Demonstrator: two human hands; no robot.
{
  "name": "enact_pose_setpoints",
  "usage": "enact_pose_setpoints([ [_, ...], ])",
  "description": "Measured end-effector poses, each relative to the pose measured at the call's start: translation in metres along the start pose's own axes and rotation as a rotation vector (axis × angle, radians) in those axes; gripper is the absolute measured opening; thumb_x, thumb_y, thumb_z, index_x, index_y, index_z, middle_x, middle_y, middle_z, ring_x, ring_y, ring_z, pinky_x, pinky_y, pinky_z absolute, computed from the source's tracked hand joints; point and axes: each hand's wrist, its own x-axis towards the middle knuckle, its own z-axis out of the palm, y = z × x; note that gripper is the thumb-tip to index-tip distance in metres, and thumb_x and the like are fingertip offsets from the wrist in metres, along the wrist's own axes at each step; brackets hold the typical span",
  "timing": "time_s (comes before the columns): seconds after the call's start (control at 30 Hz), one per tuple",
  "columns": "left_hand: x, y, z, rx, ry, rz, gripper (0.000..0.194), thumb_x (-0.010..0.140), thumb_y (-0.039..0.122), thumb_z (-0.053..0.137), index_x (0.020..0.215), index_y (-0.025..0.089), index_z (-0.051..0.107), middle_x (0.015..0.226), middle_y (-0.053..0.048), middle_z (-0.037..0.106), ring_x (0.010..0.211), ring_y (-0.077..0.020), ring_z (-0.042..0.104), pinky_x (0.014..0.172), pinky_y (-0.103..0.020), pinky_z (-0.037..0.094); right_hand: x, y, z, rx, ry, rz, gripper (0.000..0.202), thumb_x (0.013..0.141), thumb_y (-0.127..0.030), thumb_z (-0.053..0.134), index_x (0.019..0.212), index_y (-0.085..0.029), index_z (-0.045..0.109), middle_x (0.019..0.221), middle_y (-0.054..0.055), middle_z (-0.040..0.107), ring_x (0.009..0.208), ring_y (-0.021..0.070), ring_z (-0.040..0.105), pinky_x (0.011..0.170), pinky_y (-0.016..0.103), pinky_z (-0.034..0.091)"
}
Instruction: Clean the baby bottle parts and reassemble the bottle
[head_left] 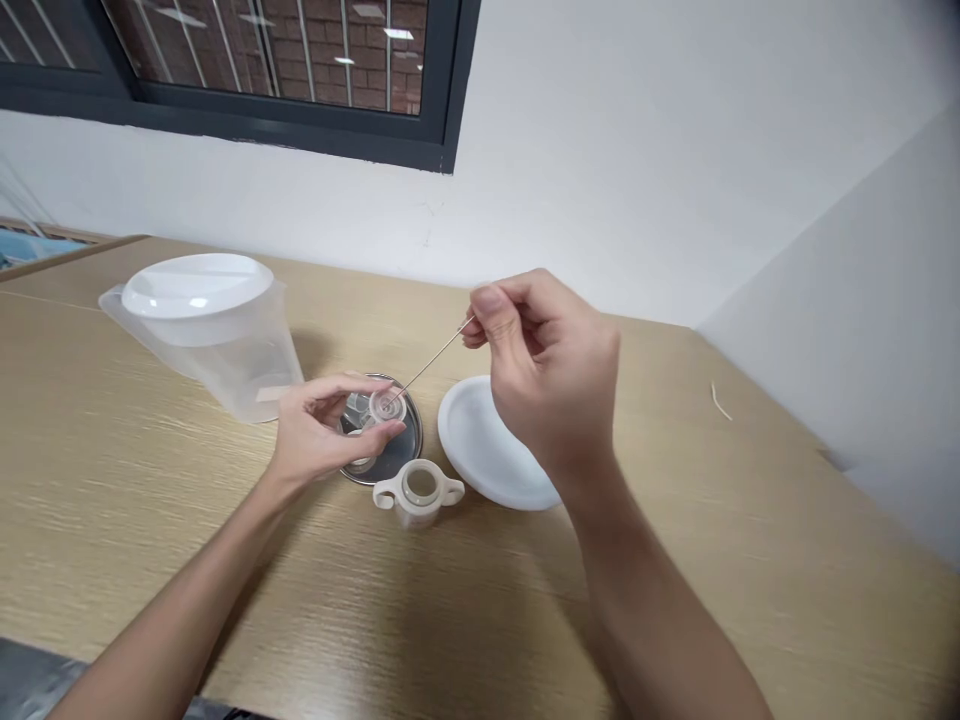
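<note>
One round translucent plastic piece (380, 408), pinched between left hand (311, 430) thumb and fingers; one thin silvery rod (431, 362), tightly pinched by right hand (559, 370), best kept centred.

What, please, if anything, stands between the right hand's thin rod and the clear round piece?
Nothing visible: the thin rod in the right hand slopes to the clear round piece in the left hand; contact is unclear.

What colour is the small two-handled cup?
The small two-handled cup is off-white above, translucent below; the head view, the only one, shows it.
</note>
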Motion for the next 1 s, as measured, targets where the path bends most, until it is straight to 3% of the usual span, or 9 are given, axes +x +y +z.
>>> enact_pose_setpoints([
  [0.3,0.0,-0.007,-0.005,0.071,0.027,-0.015,0.047,0.059,0.005,0.09,0.102,0.024,0.082,0.1,-0.006,0.082,0.087,-0.0187,0.076,0.08,-0.028,0.059,0.019,-0.007,-0.037,-0.005,0.302,-0.098,0.019,0.1,-0.023,0.059,0.081,-0.022,0.065,0.074,0.001,0.058,0.068,0.0154,0.063,0.065,0.034,0.055],
  [0.5,0.001,-0.004,-0.003,0.071,0.093,-0.015,0.046,0.057,0.009,0.094,0.099,0.025,0.083,0.097,-0.004,0.083,0.083,-0.0183,0.075,0.077,-0.029,0.06,0.013,-0.01,-0.028,0.004,0.253,-0.114,0.022,0.1,-0.018,0.056,0.08,-0.021,0.062,0.072,0.001,0.057,0.066,0.0135,0.062,0.062,0.033,0.054],
  [1.0,0.002,0.006,0.006,0.019,0.059,-0.105,0.046,0.054,0.008,0.094,0.095,0.027,0.084,0.094,-0.004,0.083,0.086,-0.0184,0.075,0.081,-0.029,0.059,0.007,-0.008,-0.014,-0.058,0.109,-0.105,0.024,0.102,-0.017,0.054,0.08,-0.024,0.059,0.072,-0.002,0.061,0.068,0.013,0.063,0.065,0.03,0.051],
])
